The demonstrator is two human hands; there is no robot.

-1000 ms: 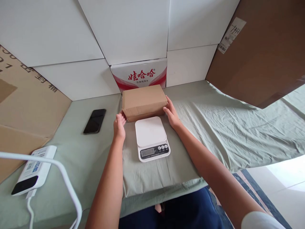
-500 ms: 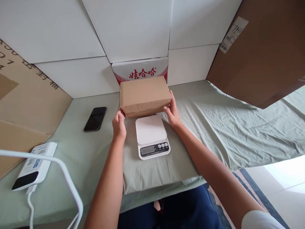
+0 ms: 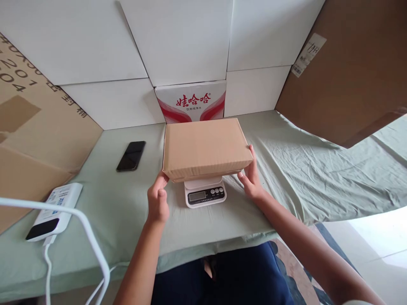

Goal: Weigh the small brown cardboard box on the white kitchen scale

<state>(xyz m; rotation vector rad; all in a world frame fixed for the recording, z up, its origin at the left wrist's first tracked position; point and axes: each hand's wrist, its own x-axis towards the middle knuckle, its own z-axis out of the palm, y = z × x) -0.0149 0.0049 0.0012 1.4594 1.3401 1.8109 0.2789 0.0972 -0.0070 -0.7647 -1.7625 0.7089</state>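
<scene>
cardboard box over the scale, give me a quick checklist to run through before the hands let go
1. Both hands on the box: ok. The left hand grips the near left corner of the cardboard box and the right hand holds its right end.
2. Box above the scale: ok. It covers the platform of the white scale; only the front panel shows.
3. Box resting fully on the platform: cannot tell, the contact is hidden under the box.
4. Display readable: not ok, it is in view but too small to read.
5. Box level: ok, its top looks flat.
6. Nearby things clear of the scale: ok. The black phone lies apart on the left.
</scene>
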